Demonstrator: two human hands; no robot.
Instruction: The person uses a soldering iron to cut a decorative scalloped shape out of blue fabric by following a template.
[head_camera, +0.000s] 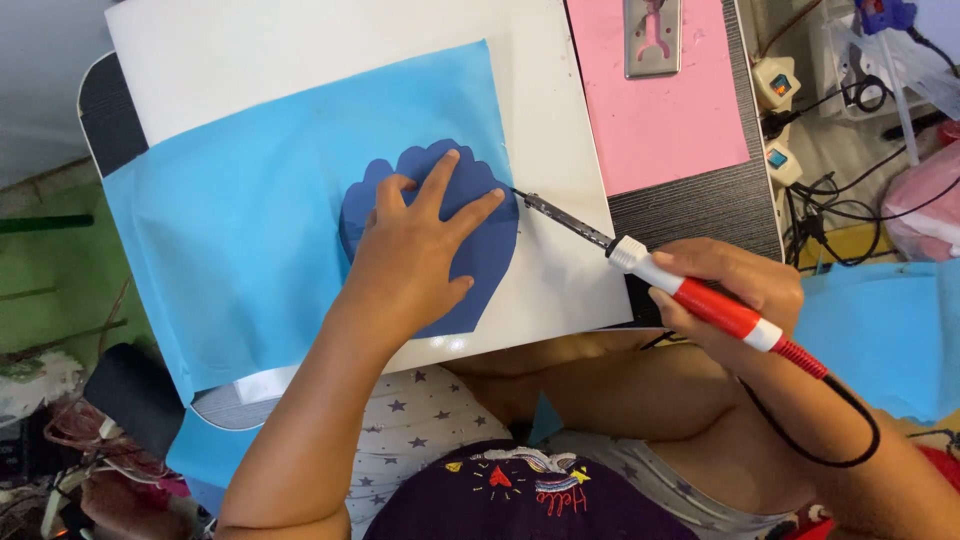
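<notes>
A dark blue scalloped, shell-shaped template (480, 255) lies flat on a light blue sheet of thin fabric (230, 230), pressed down by the spread left hand (415, 250), and the sheet drapes off the white board toward eight o'clock. At three o'clock from the template, a red-and-white-handled soldering iron with a dark metal tip and black cord (700, 295) slants up toward ten o'clock. Its point sits at the template's scalloped edge while the right hand (735, 285) grips the handle.
</notes>
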